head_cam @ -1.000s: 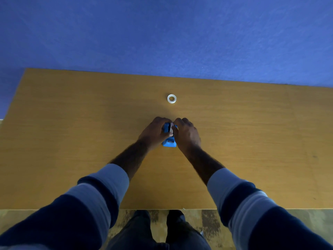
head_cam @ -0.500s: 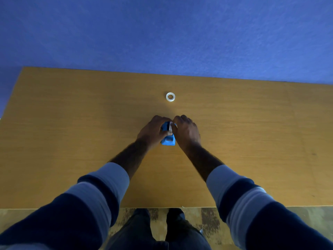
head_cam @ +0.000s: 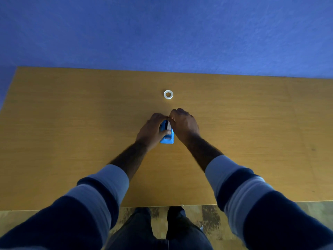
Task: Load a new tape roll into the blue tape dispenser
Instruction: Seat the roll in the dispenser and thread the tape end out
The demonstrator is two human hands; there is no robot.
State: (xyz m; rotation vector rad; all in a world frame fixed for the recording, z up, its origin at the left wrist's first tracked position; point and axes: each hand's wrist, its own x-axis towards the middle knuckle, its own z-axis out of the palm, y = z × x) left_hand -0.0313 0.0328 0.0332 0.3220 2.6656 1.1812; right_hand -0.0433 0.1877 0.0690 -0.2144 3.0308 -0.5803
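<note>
The blue tape dispenser [head_cam: 167, 138] sits on the wooden table [head_cam: 72, 123] in the middle, its cutter end toward me. My left hand [head_cam: 153, 130] grips its left side, thumb across the top. My right hand [head_cam: 185, 125] is closed over the far right part, fingertips pinching a pale tape roll [head_cam: 169, 125] that stands in the dispenser's slot. Most of the roll is hidden by my fingers. A small white ring [head_cam: 168, 94], a tape core or roll, lies flat on the table beyond my hands.
The table's near edge [head_cam: 162, 206] runs just above my legs. A blue wall [head_cam: 162, 33] rises behind the far edge. Bare wood stretches to both sides of my hands.
My hands and the dispenser stay in nearly the same spot. The right hand has shifted slightly up and over the roll, and the roll shows more clearly in the slot.
</note>
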